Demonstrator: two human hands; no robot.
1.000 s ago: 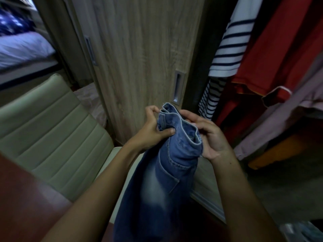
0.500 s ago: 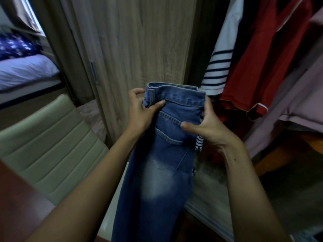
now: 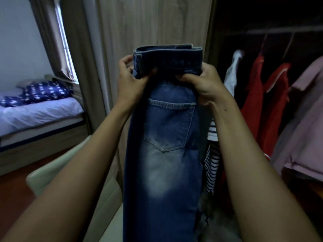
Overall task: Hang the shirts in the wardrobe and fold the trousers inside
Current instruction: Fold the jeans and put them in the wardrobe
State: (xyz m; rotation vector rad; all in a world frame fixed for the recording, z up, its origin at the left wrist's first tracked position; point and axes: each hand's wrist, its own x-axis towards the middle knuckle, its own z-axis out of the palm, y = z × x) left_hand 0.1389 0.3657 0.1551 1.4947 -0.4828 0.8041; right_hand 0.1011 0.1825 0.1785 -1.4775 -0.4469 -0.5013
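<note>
A pair of faded blue jeans (image 3: 167, 145) hangs straight down in front of me, back pocket facing me, waistband on top. My left hand (image 3: 130, 84) grips the left end of the waistband, thumb in front. My right hand (image 3: 204, 82) grips the right end, fingers curled round the denim. The open wardrobe (image 3: 262, 23) lies to the right, with a white and striped shirt (image 3: 212, 165), two red shirts (image 3: 272, 102) and a mauve garment (image 3: 304, 123) hanging from its rail. The lower legs of the jeans run out of view.
The wardrobe's wooden sliding door (image 3: 153, 23) stands right behind the jeans. A pale green padded chair (image 3: 57, 170) sits low on the left. Further left are a bed (image 3: 35, 116) with a blue patterned pillow (image 3: 42, 92), a curtain and a window.
Both hands have lifted the jeans higher and spread the waistband flat and wide. My view has tilted up, so the wardrobe rail and the bed show more.
</note>
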